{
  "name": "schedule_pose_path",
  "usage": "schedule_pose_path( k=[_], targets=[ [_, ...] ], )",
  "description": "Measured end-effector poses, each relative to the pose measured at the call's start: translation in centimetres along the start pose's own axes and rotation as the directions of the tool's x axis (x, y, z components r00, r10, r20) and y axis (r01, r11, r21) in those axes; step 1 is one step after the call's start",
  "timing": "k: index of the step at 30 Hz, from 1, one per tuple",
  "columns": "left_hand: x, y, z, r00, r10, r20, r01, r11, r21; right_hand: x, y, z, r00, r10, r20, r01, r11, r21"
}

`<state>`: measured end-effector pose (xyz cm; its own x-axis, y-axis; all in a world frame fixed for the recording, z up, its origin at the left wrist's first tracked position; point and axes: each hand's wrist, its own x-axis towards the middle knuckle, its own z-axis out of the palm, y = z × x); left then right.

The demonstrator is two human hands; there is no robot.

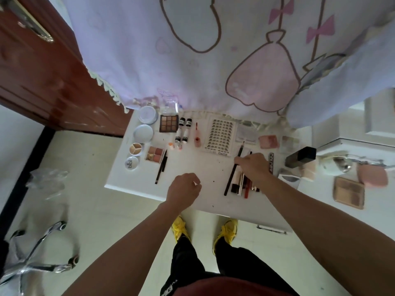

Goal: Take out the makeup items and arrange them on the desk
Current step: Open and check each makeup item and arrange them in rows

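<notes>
left grip point(183, 189): clenched, nothing in it, over tabletop point(209, 167) at 6 o'clock | right grip point(253, 167): pinching black pencil point(230, 179) at 3 o'clock, beside other sticks point(246, 188) | palette point(168, 123): 11 o'clock, lying open

a lilac cloth point(149, 50) printed with brown-outlined cartoon shapes and pink bows is hanging across the far side, its fringed edge draping onto the back of the white desk point(136, 182). a reddish-brown wooden door point(42, 82) (a brass handle point(32, 24) is showing near its top) is standing at the left. pale floor tiles point(92, 199) are reflecting soft, even light. a chrome chair base point(25, 263) on casters is sitting at the lower left, with crumpled clear plastic point(49, 180) lying near it. white panelled furniture point(376, 120) is filling the right edge.
</notes>
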<state>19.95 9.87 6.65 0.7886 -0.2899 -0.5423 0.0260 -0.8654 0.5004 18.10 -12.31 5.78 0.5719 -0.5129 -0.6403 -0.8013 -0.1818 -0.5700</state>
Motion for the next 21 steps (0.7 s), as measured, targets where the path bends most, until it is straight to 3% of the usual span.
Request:
schedule_pose_path(
  k=[2, 4, 6, 8, 16, 21],
  targets=[
    [0.1, 1.0, -0.6, 0.996, 0.032, 0.084, -0.023, 0.995, -0.100, -0.9, -0.8, -0.5, 0.999, 0.000, 0.033, -0.006, 0.986, 0.166],
    [-0.3, 2.2, -1.3, 0.980, 0.016, 0.197, 0.053, 0.938, -0.341, -2.2, -1.9, -0.8, 0.994, -0.014, 0.113, -0.018, 0.960, 0.281],
    [-0.8, 3.2, -2.2, 0.947, 0.028, 0.320, 0.149, 0.844, -0.515, -3.0, -2.8, -0.5, 0.983, -0.053, 0.178, -0.012, 0.939, 0.343],
    [-1.2, 3.5, -3.0, 0.923, 0.083, 0.376, 0.163, 0.802, -0.575, -3.8, -3.7, -0.2, 0.972, -0.085, 0.218, 0.001, 0.932, 0.363],
    [-2.4, 1.3, -6.5, 0.945, 0.113, 0.308, 0.074, 0.843, -0.533, -3.0, -7.6, -2.1, 0.964, -0.116, 0.238, -0.013, 0.876, 0.482],
    [-3.0, -0.8, -7.3, 0.961, 0.063, 0.269, 0.066, 0.892, -0.446, -3.1, -8.9, -1.7, 0.927, -0.171, 0.334, 0.069, 0.952, 0.298]
  ],
)
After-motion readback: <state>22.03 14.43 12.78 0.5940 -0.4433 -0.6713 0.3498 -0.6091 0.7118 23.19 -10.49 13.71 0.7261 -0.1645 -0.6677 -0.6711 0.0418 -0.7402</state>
